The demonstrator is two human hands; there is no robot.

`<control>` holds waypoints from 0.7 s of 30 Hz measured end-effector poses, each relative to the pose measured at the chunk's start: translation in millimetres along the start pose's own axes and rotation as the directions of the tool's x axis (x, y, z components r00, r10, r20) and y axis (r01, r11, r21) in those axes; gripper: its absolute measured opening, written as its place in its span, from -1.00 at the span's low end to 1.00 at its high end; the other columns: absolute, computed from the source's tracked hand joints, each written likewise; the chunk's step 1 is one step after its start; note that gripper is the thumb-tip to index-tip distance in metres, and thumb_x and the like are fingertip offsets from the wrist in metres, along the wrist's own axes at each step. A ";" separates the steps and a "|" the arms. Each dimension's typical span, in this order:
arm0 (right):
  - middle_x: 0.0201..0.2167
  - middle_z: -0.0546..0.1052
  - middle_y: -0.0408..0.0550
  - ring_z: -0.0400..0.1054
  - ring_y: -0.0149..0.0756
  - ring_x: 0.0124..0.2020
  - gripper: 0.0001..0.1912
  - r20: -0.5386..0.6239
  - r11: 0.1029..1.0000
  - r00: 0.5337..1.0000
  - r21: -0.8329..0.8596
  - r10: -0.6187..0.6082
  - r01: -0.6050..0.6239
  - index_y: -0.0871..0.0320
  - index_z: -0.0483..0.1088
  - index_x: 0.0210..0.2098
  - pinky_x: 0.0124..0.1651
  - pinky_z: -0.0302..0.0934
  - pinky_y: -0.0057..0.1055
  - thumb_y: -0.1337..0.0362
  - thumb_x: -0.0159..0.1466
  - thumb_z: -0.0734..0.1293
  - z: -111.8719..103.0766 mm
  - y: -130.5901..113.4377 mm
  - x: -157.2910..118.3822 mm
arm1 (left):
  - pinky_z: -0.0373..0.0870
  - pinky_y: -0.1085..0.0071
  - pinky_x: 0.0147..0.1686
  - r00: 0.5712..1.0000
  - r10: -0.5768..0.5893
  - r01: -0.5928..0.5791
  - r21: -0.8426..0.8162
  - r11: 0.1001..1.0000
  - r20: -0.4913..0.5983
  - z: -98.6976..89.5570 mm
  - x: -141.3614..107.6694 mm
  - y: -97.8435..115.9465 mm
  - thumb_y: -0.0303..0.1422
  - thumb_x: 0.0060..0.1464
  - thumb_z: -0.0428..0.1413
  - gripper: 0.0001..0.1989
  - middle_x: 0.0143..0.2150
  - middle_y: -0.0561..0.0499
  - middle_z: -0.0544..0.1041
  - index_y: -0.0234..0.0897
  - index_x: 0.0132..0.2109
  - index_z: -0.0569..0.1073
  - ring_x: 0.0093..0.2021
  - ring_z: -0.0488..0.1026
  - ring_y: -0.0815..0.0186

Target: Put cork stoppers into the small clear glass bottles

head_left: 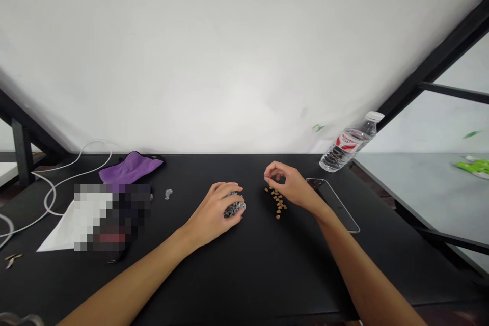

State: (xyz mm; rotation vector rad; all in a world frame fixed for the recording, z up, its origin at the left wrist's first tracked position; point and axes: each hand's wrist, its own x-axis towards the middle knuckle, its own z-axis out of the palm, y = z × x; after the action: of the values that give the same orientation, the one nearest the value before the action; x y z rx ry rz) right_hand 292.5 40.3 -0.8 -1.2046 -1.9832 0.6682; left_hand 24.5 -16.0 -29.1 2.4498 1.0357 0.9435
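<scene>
Okay, left hand (214, 216) cups firmly over a crumpled foil packet (234, 208); right hand (286, 186) pinches thumb to forefinger just above loose brown pellets (277, 202), anything held too small to tell.

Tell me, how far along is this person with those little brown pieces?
Done so far: the small brown pieces lie in a loose line on the black table. In hand: the left hand cups a crumpled silvery packet, and the right hand pinches just above the pieces. Left: any contents of the packet are hidden.
</scene>
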 end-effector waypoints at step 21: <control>-0.27 0.36 -0.15 0.30 -0.25 -0.14 -0.80 -0.133 0.587 0.914 0.799 0.384 -0.130 0.03 0.38 -0.23 0.07 0.21 -0.31 0.21 0.21 0.46 107.2 -54.9 -21.5 | 0.37 0.20 0.09 0.901 -0.427 0.375 -0.351 0.858 -0.080 -0.2 8.3 -7.6 -0.19 0.45 -0.10 -0.83 0.03 -0.09 0.55 -0.16 -0.04 0.26 0.10 0.50 0.16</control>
State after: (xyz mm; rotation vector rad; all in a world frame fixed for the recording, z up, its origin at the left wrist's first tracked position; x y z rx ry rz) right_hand 185.6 -9.7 -33.2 -0.9485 -1.0312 1.2597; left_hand 24.7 -4.8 -29.1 1.8149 1.2638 1.0709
